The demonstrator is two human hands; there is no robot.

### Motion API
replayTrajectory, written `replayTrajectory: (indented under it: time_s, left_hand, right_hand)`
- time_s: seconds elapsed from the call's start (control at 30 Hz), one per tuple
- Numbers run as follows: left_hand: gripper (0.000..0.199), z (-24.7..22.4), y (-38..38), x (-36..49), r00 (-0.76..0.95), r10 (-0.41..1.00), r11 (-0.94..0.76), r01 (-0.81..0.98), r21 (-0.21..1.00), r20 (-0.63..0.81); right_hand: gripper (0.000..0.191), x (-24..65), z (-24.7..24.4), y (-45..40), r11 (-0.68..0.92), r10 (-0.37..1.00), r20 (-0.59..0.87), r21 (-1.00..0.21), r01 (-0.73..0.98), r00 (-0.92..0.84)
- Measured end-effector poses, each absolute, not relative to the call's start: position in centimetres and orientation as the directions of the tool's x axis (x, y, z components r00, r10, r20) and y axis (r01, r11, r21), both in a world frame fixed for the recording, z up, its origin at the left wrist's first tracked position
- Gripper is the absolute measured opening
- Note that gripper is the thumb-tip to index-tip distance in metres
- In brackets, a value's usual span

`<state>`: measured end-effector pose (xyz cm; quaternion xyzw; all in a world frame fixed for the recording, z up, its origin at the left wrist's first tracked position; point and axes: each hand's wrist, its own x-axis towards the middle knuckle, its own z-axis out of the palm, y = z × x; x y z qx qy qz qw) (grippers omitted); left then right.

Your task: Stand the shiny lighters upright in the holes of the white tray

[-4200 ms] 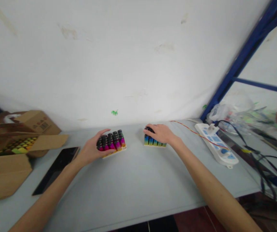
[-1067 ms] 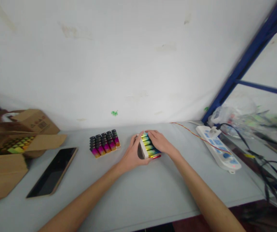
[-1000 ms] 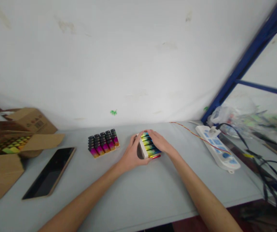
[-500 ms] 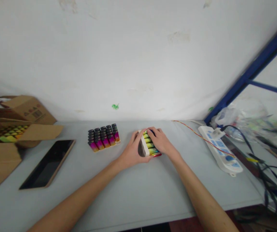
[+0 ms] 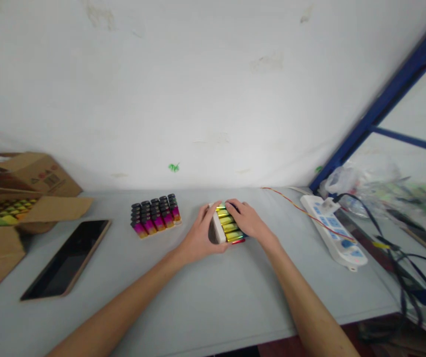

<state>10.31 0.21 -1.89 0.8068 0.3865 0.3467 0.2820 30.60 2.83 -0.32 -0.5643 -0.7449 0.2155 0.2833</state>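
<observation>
Near the middle of the table I hold a white tray (image 5: 217, 228) tilted toward me. In it, shiny yellow-green cylinders that look like batteries (image 5: 230, 227) lie in a row. My left hand (image 5: 198, 235) grips the tray's left side, fingers over the far edge and thumb at the near corner. Over the right side of the batteries curls my right hand (image 5: 248, 218); its fingertips are partly hidden. A bit of red and blue shows under the near end. To the left, another block of batteries (image 5: 157, 220) stands upright, black on top and purple to orange below.
A tablet-like black device (image 5: 68, 258) lies left on the grey table (image 5: 205, 302). Beyond it is an open cardboard box (image 5: 59, 209) with yellow-green items. At right are a white power strip (image 5: 334, 233), cables, plastic bags (image 5: 361, 183) and a blue frame (image 5: 380, 109).
The view has shifted slightly. The tray is tilted a little differently, and more of the yellow-green batteries shows between my hands. Both hands keep their hold.
</observation>
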Motion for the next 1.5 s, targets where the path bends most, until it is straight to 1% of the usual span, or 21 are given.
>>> replayTrajectory:
  time_s: [0.17, 0.27, 0.47, 0.6, 0.77, 0.9, 1.0, 1.07, 1.13, 1.23, 1.33, 1.43, 1.5]
  left_hand:
    - [0.11, -1.8, 0.1, 10.4, 0.448, 0.827, -0.533, 0.434, 0.726, 0.339]
    - [0.109, -1.7, 0.1, 10.3, 0.452, 0.826, -0.532, 0.428, 0.731, 0.338]
    - [0.106, -1.7, 0.2, 10.2, 0.456, 0.819, -0.544, 0.426, 0.723, 0.348]
    - [0.107, -2.0, 0.3, 10.1, 0.458, 0.811, -0.558, 0.421, 0.715, 0.363]
    - [0.109, -2.3, 0.5, 10.1, 0.458, 0.81, -0.561, 0.423, 0.712, 0.367]
    - [0.107, -2.3, 0.5, 10.0, 0.463, 0.806, -0.565, 0.416, 0.713, 0.369]
    - [0.107, -2.1, 0.4, 10.0, 0.466, 0.804, -0.567, 0.414, 0.712, 0.369]
    - [0.109, -2.1, 0.4, 10.0, 0.466, 0.803, -0.57, 0.417, 0.708, 0.371]
    - [0.11, -2.1, 0.4, 10.0, 0.468, 0.801, -0.574, 0.423, 0.701, 0.373]
    - [0.11, -2.2, 0.5, 10.0, 0.473, 0.796, -0.584, 0.435, 0.685, 0.378]
    - [0.109, -2.3, 0.5, 9.9, 0.477, 0.792, -0.59, 0.44, 0.677, 0.381]
    - [0.109, -2.4, 0.6, 9.9, 0.469, 0.789, -0.596, 0.431, 0.677, 0.396]
    - [0.11, -2.5, 0.6, 9.9, 0.465, 0.786, -0.601, 0.426, 0.676, 0.407]
  right_hand:
    - [0.036, 31.0, 0.0, 3.0, 0.289, 0.957, 0.204, -0.667, 0.687, -0.204]
    - [0.034, 31.4, -0.1, 3.1, 0.286, 0.958, 0.216, -0.705, 0.649, -0.187]
    - [0.032, 32.0, -0.7, 3.0, 0.258, 0.963, 0.256, -0.801, 0.541, -0.08]
    - [0.031, 32.3, -1.0, 2.7, 0.256, 0.959, 0.281, -0.813, 0.524, -0.032]
    - [0.032, 32.9, -1.3, 2.8, 0.273, 0.953, 0.302, -0.824, 0.496, -0.023]
    - [0.033, 33.3, -1.8, 3.1, 0.272, 0.958, 0.285, -0.864, 0.423, -0.033]
    - [0.036, 33.4, -1.9, 3.2, 0.254, 0.966, 0.257, -0.907, 0.335, -0.036]
    - [0.039, 33.5, -1.8, 3.2, 0.228, 0.972, 0.234, -0.932, 0.283, -0.012]
    - [0.044, 34.0, -1.6, 3.2, 0.205, 0.974, 0.224, -0.942, 0.266, 0.041]
    - [0.051, 35.3, -1.4, 3.4, 0.193, 0.963, 0.241, -0.93, 0.313, 0.122]
    - [0.052, 37.0, -1.5, 3.7, 0.175, 0.942, 0.276, -0.891, 0.419, 0.193]
    - [0.051, 38.4, -1.9, 4.0, 0.133, 0.917, 0.317, -0.816, 0.563, 0.242]
    - [0.052, 38.8, -2.3, 4.0, 0.11, 0.908, 0.342, -0.753, 0.649, 0.243]
